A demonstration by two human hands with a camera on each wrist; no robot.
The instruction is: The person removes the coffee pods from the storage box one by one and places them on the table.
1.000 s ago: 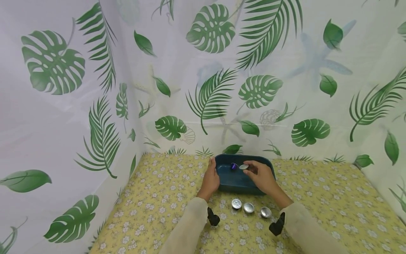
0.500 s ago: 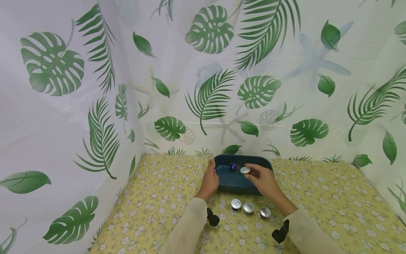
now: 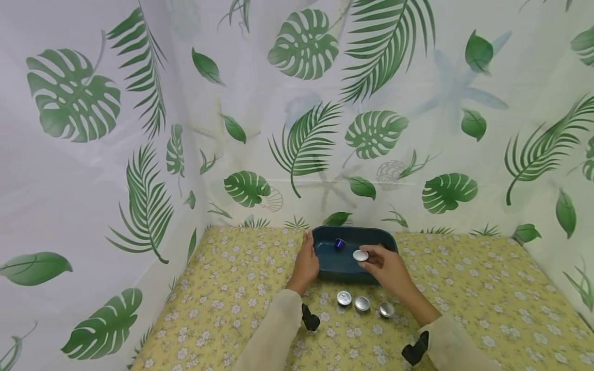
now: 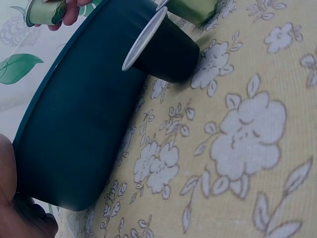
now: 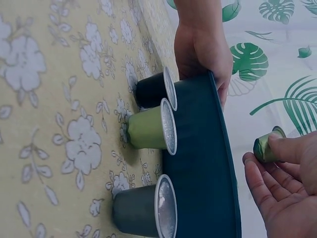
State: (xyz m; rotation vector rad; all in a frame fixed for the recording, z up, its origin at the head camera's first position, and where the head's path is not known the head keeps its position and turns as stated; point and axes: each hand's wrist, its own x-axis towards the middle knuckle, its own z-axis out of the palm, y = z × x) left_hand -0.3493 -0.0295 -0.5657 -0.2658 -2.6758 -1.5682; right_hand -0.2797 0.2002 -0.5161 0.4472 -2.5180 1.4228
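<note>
A dark blue-green plastic basin (image 3: 348,277) stands at the back of the table. My left hand (image 3: 306,265) grips its left end, the thumb at the rim and the fingers on the outside. Over the basin's right part, my right hand (image 3: 389,268) pinches a green coffee capsule (image 5: 266,148) between thumb and fingers, silver lid facing up in the head view. Inside the basin lies a purple coffee capsule (image 3: 340,243). Three more stand lid up before the basin: a black capsule (image 5: 151,90), a light green capsule (image 5: 146,129) and a grey-green capsule (image 5: 136,210).
A yellow flowered cloth (image 3: 241,309) covers the table. Behind the basin rises a white wall covering (image 3: 417,103) with green leaf prints, and a similar one stands along the left side. Black wrist mounts (image 3: 310,318) sit at both sleeves.
My right hand has drawn the green capsule slightly down and toward me, over the basin. The left hand keeps its grip on the basin, and the three standing capsules stay put.
</note>
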